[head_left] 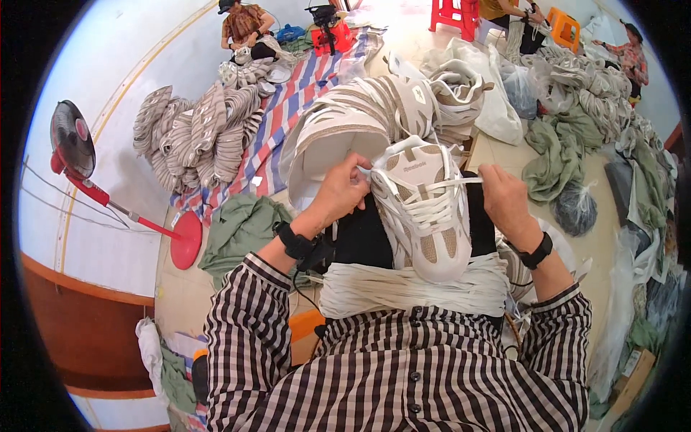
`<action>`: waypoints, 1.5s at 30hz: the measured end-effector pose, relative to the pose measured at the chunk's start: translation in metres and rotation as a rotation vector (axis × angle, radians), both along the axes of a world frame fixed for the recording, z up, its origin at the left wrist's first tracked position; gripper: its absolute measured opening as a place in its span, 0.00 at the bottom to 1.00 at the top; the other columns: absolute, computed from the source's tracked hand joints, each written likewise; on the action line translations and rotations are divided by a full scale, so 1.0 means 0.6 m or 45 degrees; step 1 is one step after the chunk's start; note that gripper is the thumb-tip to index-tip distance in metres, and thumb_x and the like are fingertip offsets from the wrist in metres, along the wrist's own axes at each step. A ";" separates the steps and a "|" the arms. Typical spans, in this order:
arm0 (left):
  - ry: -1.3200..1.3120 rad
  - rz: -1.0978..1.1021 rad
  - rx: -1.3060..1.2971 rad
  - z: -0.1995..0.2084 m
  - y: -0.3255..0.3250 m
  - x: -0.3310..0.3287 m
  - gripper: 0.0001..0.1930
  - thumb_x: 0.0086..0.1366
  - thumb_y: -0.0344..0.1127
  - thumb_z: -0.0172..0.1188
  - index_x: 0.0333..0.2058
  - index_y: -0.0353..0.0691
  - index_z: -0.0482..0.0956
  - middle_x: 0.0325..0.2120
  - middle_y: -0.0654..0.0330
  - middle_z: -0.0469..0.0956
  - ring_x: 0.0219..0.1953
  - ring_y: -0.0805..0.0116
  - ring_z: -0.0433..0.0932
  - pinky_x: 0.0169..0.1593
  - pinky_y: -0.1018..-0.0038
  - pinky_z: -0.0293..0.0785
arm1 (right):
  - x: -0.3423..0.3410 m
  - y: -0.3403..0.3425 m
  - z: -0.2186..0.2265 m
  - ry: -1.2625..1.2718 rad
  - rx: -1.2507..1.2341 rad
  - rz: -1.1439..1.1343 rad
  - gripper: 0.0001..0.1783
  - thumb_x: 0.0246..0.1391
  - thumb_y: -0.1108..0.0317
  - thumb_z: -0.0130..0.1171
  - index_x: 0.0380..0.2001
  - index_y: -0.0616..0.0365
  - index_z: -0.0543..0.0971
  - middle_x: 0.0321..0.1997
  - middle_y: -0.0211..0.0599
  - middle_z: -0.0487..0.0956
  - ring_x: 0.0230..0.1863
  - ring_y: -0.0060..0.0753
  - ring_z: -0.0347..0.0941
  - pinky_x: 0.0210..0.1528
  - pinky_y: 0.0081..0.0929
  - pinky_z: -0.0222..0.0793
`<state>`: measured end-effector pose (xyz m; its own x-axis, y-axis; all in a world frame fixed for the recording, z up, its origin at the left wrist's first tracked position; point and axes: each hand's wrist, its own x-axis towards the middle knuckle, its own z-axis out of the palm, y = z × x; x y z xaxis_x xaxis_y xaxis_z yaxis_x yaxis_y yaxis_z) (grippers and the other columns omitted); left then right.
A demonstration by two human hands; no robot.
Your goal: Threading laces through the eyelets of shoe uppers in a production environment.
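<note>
A white and beige sneaker (pixel 426 205) rests on my lap, its toe pointing toward me. White shoelace (pixel 423 209) crosses over its tongue in several rows. My right hand (pixel 506 201) pinches one lace end, drawn taut out to the right of the shoe. At the shoe's left edge, my left hand (pixel 338 189) is closed, thumb and forefinger together on the lace's other side; the fingertips partly cover it. Across my lap, under the toe, lies a thick bundle of white laces (pixel 414 288).
Stacked shoe uppers (pixel 338 119) stand just beyond the sneaker. More uppers lie heaped at the far left (pixel 198 137) and far right (pixel 604 93). A red floor fan (pixel 187 240) stands left. Green cloth (pixel 245 234) lies beside me. Other people (pixel 248 29) sit farther off.
</note>
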<state>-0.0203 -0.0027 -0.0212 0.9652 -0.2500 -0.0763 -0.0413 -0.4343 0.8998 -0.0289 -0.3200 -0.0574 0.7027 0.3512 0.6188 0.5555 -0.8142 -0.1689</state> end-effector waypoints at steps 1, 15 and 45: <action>0.003 0.065 -0.025 -0.003 0.003 0.002 0.09 0.57 0.26 0.51 0.38 0.34 0.71 0.20 0.62 0.72 0.15 0.75 0.72 0.18 0.77 0.66 | 0.002 -0.001 0.009 0.002 -0.006 -0.006 0.10 0.48 0.78 0.53 0.36 0.58 0.71 0.28 0.42 0.74 0.29 0.50 0.73 0.28 0.37 0.68; -0.629 -0.072 0.529 0.119 0.033 -0.082 0.06 0.57 0.24 0.47 0.30 0.33 0.73 0.14 0.59 0.66 0.15 0.76 0.62 0.20 0.77 0.60 | 0.028 -0.043 0.088 -0.147 -0.104 -0.130 0.03 0.53 0.71 0.52 0.29 0.58 0.73 0.25 0.42 0.73 0.28 0.48 0.73 0.27 0.39 0.66; -0.911 -0.003 0.837 -0.030 0.123 -0.157 0.13 0.51 0.27 0.60 0.37 0.35 0.72 0.24 0.51 0.76 0.28 0.53 0.76 0.31 0.63 0.72 | 0.035 -0.342 -0.025 0.267 0.101 -0.566 0.13 0.58 0.70 0.43 0.40 0.64 0.74 0.32 0.60 0.74 0.35 0.61 0.70 0.36 0.46 0.64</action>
<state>-0.1146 0.0713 -0.0390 0.8372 -0.3691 0.4037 -0.4860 -0.8405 0.2395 -0.0078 -0.5252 -0.0727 0.8858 -0.0532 0.4609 0.1050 -0.9447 -0.3107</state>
